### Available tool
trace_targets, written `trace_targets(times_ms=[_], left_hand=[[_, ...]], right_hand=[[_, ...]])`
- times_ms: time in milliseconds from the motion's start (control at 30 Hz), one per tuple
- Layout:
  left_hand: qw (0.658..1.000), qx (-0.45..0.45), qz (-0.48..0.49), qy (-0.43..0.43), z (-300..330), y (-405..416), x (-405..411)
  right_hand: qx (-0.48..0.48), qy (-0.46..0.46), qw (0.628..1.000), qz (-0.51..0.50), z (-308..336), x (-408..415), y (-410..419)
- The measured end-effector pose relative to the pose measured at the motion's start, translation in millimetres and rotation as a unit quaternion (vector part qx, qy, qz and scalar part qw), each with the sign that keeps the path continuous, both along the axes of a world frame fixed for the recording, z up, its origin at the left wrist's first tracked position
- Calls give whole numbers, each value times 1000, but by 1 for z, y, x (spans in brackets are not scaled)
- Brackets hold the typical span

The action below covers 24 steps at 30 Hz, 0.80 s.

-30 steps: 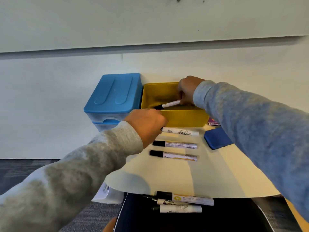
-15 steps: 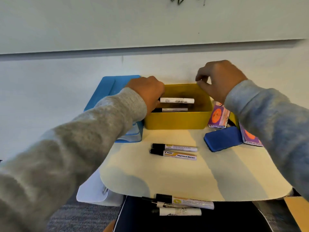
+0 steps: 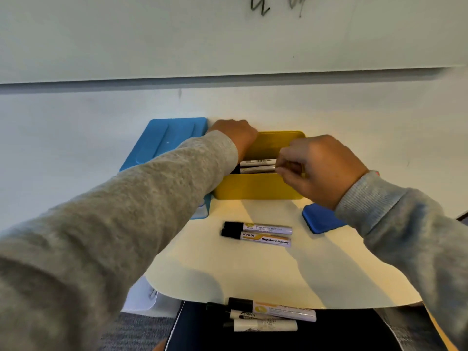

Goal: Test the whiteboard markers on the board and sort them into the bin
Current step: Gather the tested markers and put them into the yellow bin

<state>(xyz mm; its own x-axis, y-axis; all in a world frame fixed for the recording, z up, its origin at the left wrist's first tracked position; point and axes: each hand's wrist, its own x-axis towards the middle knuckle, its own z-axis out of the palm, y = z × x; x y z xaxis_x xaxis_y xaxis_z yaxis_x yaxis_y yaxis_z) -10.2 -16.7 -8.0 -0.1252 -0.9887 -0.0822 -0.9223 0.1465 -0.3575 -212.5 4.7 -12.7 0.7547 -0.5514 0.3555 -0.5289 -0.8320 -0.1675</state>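
Note:
The yellow bin (image 3: 258,187) stands against the wall under the whiteboard (image 3: 228,34). Two white markers (image 3: 257,165) lie side by side inside it. My left hand (image 3: 235,138) reaches over the bin's rear left corner, and its fingers are hidden behind the wrist and rim. My right hand (image 3: 316,171) hovers over the bin's right side. Its curled fingertips and thumb close on the right ends of the markers inside. Two black-capped markers (image 3: 257,233) lie parallel on the cream table (image 3: 253,269). Three more markers (image 3: 268,316) lie in a dark tray at the near edge.
A blue-lidded drawer box (image 3: 164,141) stands left of the bin, touching it. A blue eraser (image 3: 317,220) lies on the table, right of the bin and partly under my right wrist. Black scribbles (image 3: 259,7) mark the whiteboard above. Grey carpet (image 3: 141,330) shows at lower left.
The marker my left hand carried now lies in the bin beside the first one. My right hand came down from the bin's rear right corner to the markers' right ends.

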Motion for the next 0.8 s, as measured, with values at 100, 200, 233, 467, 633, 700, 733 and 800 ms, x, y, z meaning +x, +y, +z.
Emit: trace_targets(times_ms=[100,200,233,467,633,700,733,800], left_hand=[[998,-52,-20,-1,10,7,2],[995,-85,-48,19,17,20,5],[994,-91,-59,30,18,26,5],[988,-62,-97,107,18,76,1],[985,-22,-101,137,5,102,-1],[984,-17,-110,138,-1,111,0],[983,-17,-116,142,-4,115,0],[980,-1,-124,154,-11,123,1]], right_hand=[[21,34,999,19,-12,3,6],[71,85,993,28,-27,6,8],[83,112,990,29,-32,7,8],[130,252,959,22,-60,19,9],[129,279,952,14,-65,29,12],[124,293,948,6,-61,31,10],[125,296,947,2,-57,29,9],[124,295,947,-5,-42,26,6]])
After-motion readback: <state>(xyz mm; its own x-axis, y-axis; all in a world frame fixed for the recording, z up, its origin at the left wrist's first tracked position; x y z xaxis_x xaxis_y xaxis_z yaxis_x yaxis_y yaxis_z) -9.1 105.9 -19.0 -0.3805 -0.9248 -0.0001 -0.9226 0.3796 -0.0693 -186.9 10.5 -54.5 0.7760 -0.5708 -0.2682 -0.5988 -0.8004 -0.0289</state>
